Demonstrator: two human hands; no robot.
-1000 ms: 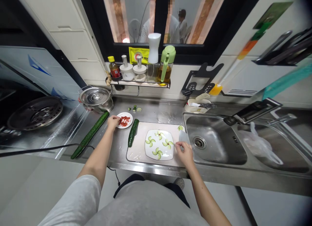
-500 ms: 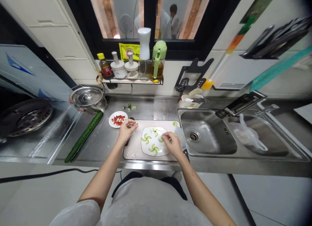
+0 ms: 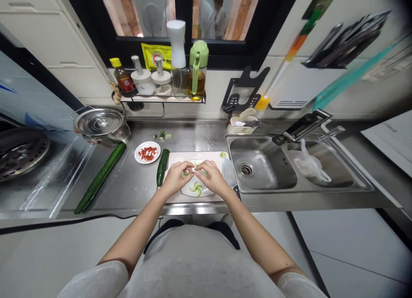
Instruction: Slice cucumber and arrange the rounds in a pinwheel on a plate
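Note:
My left hand and my right hand meet fingertip to fingertip over a white plate. The left thumb and finger pinch what looks like a tiny red piece. My right fingers are pinched too; whatever is in them is too small to make out. Curved green cucumber slices lie on the plate in pinwheel shapes, partly hidden by my hands. Under the plate is a pale cutting board. A cut cucumber rests along its left edge, and a knife lies at its right.
A small white dish holds chopped red pieces. Farther left are a long whole cucumber and a lidded steel pot. Cucumber ends lie behind. On the right is a double sink; seasoning bottles stand on a wall rack.
My left hand has moved right from beside the red-piece dish to above the plate. My right hand has shifted left to meet it. The view has also shifted.

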